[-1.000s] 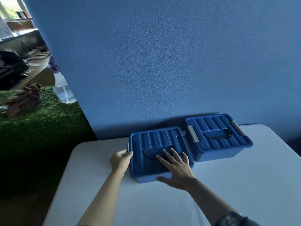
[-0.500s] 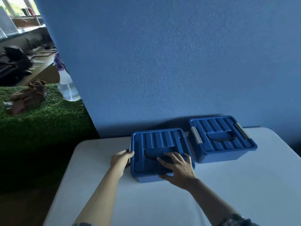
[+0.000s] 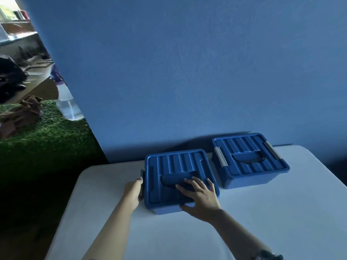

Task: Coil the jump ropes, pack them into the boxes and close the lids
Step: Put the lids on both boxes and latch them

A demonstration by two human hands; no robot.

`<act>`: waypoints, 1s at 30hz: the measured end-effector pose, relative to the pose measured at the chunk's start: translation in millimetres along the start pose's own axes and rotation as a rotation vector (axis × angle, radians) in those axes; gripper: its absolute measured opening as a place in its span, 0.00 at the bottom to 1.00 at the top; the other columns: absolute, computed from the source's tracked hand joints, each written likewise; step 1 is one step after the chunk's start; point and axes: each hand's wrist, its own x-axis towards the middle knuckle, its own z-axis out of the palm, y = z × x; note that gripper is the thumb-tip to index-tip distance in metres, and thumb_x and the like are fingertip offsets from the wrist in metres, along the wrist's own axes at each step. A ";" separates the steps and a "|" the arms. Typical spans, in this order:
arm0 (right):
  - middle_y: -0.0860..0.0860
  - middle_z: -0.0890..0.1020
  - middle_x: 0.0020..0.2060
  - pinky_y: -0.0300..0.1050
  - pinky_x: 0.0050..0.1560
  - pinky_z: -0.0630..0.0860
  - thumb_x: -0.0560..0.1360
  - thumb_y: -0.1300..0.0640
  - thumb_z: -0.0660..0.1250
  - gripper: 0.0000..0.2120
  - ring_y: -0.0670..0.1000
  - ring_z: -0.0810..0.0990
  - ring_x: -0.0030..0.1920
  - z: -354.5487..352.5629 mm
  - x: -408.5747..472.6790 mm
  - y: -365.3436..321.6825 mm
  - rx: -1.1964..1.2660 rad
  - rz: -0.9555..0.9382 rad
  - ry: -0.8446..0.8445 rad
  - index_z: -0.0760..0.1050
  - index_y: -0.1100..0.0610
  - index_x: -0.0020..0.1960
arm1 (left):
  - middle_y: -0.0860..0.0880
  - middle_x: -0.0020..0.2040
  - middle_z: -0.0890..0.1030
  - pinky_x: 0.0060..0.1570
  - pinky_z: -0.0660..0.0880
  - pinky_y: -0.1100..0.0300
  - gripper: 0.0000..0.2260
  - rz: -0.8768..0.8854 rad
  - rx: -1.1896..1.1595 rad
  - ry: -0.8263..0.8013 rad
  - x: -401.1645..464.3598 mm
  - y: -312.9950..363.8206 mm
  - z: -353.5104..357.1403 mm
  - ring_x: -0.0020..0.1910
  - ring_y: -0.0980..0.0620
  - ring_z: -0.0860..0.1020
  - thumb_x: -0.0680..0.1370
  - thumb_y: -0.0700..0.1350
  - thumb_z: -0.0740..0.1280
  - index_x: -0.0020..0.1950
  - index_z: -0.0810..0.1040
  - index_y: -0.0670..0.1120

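Left hand (image 3: 133, 191) at near box (image 3: 180, 180) left edge; right hand (image 3: 201, 197) flat on lid.

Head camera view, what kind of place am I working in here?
Probably an indoor staged workspace: a white folding table against a blue backdrop panel, with artificial turf and cluttered desks beyond its edge.

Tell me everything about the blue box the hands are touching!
The near blue box looks like shiny plastic, with a ribbed lid on top and a sunken handle. It sits flat on the white table, beside another box. The right hand lies on its lid; the left hand presses its left-side latch.
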 end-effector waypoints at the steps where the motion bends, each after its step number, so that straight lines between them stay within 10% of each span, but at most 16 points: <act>1: 0.41 0.59 0.74 0.60 0.72 0.40 0.69 0.32 0.55 0.30 0.48 0.51 0.76 1.3 0.0 0.6 -0.001 -0.002 0.005 0.51 0.30 0.70 | 0.43 0.42 0.78 0.37 0.74 0.55 0.07 0.001 -0.050 -0.003 -1.1 -1.6 3.0 0.39 0.45 0.76 0.82 0.41 0.61 0.48 0.76 0.40; 8: 0.42 0.60 0.74 0.61 0.72 0.40 0.69 0.32 0.54 0.30 0.50 0.53 0.76 6.6 1.1 1.9 0.017 -0.013 0.051 0.52 0.30 0.70 | 0.42 0.38 0.78 0.35 0.74 0.56 0.09 -0.042 -0.098 -0.063 5.3 3.7 6.4 0.34 0.45 0.76 0.79 0.39 0.59 0.44 0.77 0.41; 13: 0.41 0.67 0.70 0.58 0.70 0.44 0.68 0.30 0.56 0.30 0.49 0.62 0.73 10.1 0.0 2.9 -0.022 -0.024 0.099 0.56 0.30 0.69 | 0.43 0.43 0.78 0.52 0.75 0.49 0.13 -0.028 -0.026 0.032 6.7 -4.5 14.1 0.45 0.44 0.77 0.82 0.49 0.60 0.45 0.76 0.42; 20: 0.41 0.73 0.65 0.57 0.66 0.52 0.65 0.26 0.56 0.32 0.48 0.69 0.68 9.5 2.0 -0.1 -0.036 0.002 0.085 0.62 0.31 0.67 | 0.43 0.35 0.74 0.31 0.66 0.60 0.07 0.204 0.153 0.075 -9.0 -1.5 3.9 0.33 0.48 0.70 0.76 0.44 0.69 0.40 0.77 0.43; 30: 0.42 0.69 0.69 0.58 0.69 0.45 0.66 0.27 0.56 0.32 0.49 0.63 0.72 7.6 1.4 -1.6 -0.018 0.004 0.073 0.58 0.30 0.68 | 0.43 0.42 0.80 0.35 0.73 0.51 0.05 -0.114 -0.080 -0.137 -5.3 13.7 -11.0 0.39 0.46 0.78 0.78 0.36 0.66 0.45 0.79 0.43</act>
